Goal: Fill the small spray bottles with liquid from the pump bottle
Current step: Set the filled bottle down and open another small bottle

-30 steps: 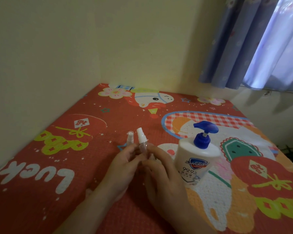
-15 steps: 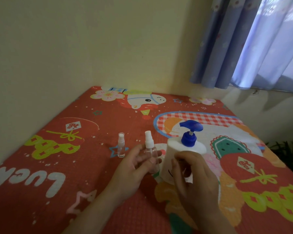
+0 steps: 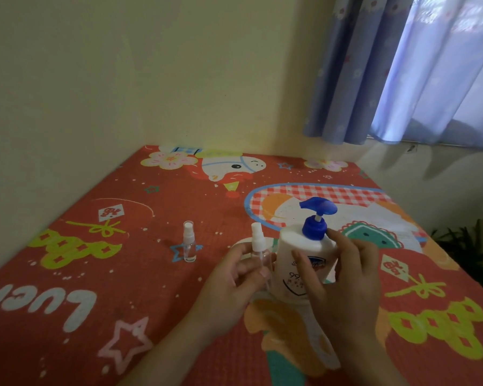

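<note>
A white pump bottle (image 3: 296, 254) with a blue pump head (image 3: 317, 215) stands on the red patterned mat (image 3: 123, 274). My right hand (image 3: 343, 288) grips its body from the right, thumb across the label. My left hand (image 3: 232, 285) holds a clear small spray bottle (image 3: 258, 250) with a white nozzle, upright and right beside the pump bottle. A second clear small spray bottle (image 3: 189, 242) stands by itself on the mat, to the left of my hands.
The mat fills a corner between two cream walls (image 3: 123, 79). A blue curtain (image 3: 402, 68) hangs at the back right. Dark plant leaves (image 3: 463, 246) show past the mat's right edge.
My right hand left the small spray bottle and took hold of the pump bottle, which now stands closer to the spray bottle in my left hand. The view shifted, showing the second spray bottle apart.
</note>
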{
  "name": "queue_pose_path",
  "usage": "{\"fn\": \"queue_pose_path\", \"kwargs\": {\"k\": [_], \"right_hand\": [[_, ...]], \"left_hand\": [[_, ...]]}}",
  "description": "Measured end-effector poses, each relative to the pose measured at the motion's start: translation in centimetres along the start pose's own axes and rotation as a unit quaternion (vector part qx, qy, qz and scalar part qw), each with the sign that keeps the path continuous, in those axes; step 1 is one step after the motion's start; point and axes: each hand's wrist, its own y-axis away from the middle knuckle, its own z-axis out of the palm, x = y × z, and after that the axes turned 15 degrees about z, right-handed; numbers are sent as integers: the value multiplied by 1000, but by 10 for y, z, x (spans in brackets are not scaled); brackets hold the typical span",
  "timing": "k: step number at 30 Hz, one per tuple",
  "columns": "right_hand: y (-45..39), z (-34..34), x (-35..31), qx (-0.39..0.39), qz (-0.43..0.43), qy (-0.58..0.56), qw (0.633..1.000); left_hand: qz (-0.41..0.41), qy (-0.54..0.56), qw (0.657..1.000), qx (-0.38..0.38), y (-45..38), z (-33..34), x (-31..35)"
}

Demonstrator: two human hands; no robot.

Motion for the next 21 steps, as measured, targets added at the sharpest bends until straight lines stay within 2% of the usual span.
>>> {"fn": "queue_pose_path", "kwargs": {"k": [6,11,15,18,21], "right_hand": [[-6,-4,10,-5,13,1,1000],[-5,-4,11,-4,8,-9,1000],[-2,-7,-3,4,-32,-45,998],[2,-7,-25,-65,-28,-90,993],[3,-1,-47,-178,43,-116,976]], "left_hand": [[5,-17,1000,-6,-6,10,1],[24,-59,998,28,-8,7,0],[74,-115,988,64,-8,4,4],[109,-161,979,60,-7,2,8],[162,-226,960,43,-4,-1,12]]}}
